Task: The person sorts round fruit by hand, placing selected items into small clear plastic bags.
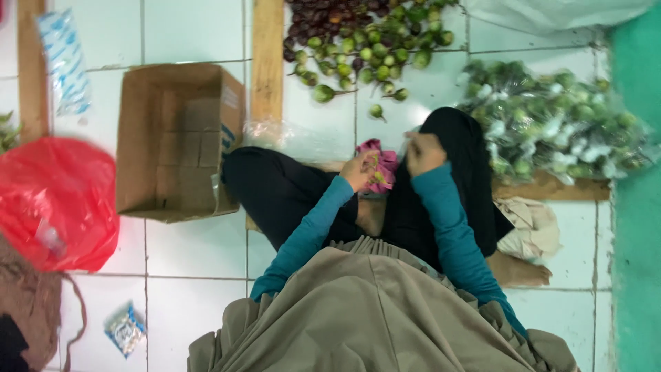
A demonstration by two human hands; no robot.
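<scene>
- Your left hand (358, 171) is closed on a pink bag (383, 164) over your lap, fingers curled into its near-left edge.
- Your right hand (423, 153) is at the bag's right side, fingers bent inward. It looks like it's pinching the bag's rim or something small, but I can't tell which; the grip is hidden behind the knuckles.
- The bag sits between both hands, just above your knee, near the middle of the floor (186, 248). Something greenish shows at its mouth, too small to identify.
- Loose green fruits (372, 52) lie on the tiles just far of your hands, with a darker purple heap (323, 17) behind them, touching.
- A pile of packed clear bags (558, 120) of the same green fruit lies to the right, well apart from the loose heap.
- An open cardboard box (175, 141) is to the left, beside your knee. A red plastic bag (55, 203) is further left.
- My read of the step: filling or closing one small bag, mid-way through the job, since loose stock and finished packs are both present.
- Next move likely needs one hand to hold the bag mouth steady while the other works. Keep the bag over your lap so nothing rolls onto the tiles.
- Risk: thin plastic and a two-handed pinch, so it tears if you pull the sides apart hard.
</scene>
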